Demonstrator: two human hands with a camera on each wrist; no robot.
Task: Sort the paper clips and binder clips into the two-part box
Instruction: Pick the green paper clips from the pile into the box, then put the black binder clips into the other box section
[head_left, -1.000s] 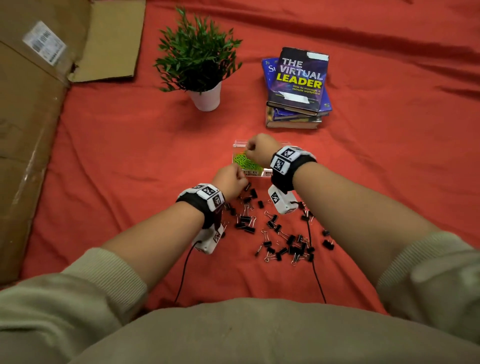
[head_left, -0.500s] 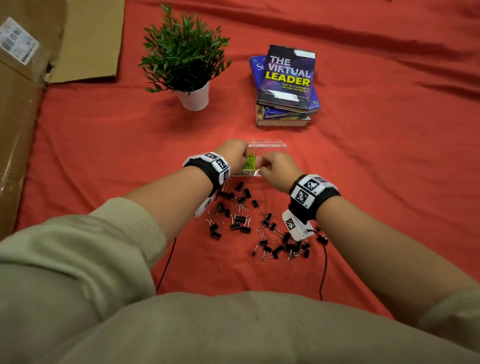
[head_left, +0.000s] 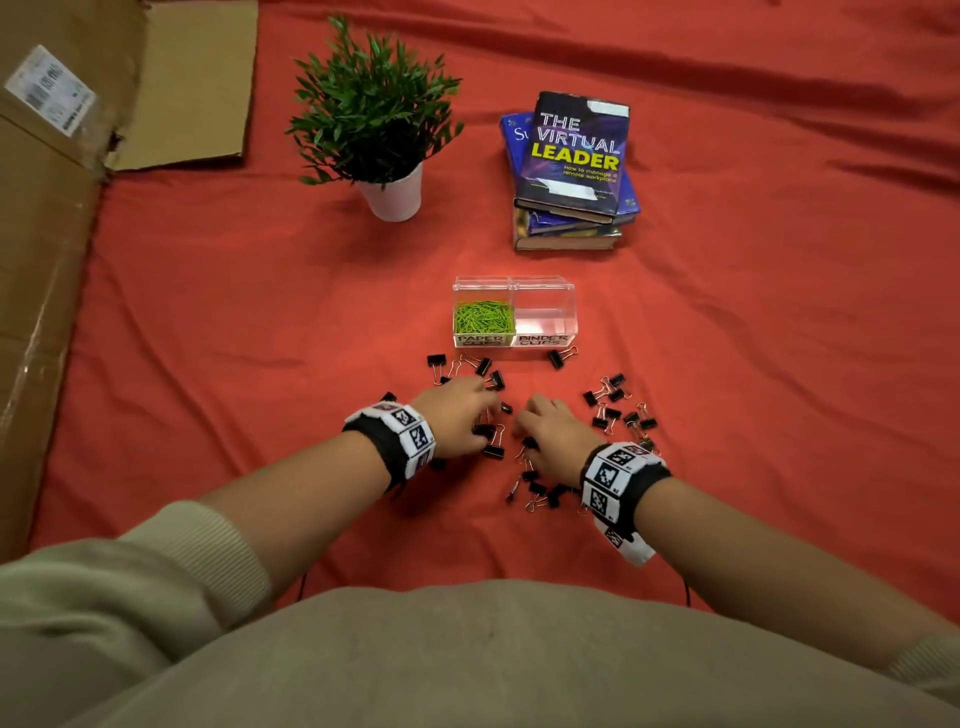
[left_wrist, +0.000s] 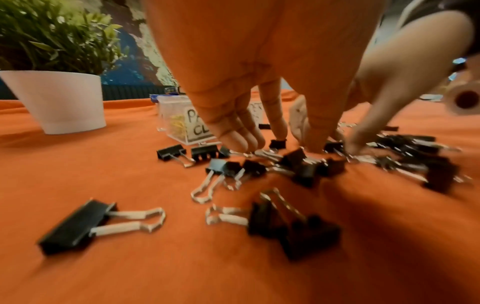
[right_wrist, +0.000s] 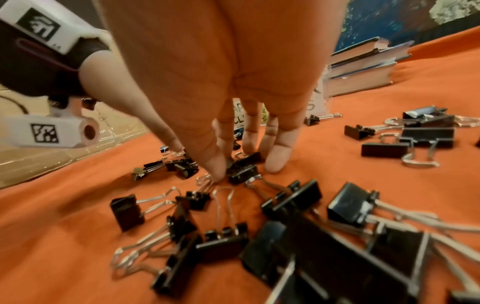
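Nearby, plant (head_left: 375, 104) and books (head_left: 571, 166) stand behind box (head_left: 514, 340).

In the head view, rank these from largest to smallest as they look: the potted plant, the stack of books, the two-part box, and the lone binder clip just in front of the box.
1. potted plant
2. stack of books, close behind, so that order is unsure
3. two-part box
4. lone binder clip, by far the smallest

The plant and books lie farther from the camera than the box.

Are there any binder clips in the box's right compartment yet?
No, in the head view the compartment labelled binder clips looks empty, and the black binder clips lie on the red cloth.
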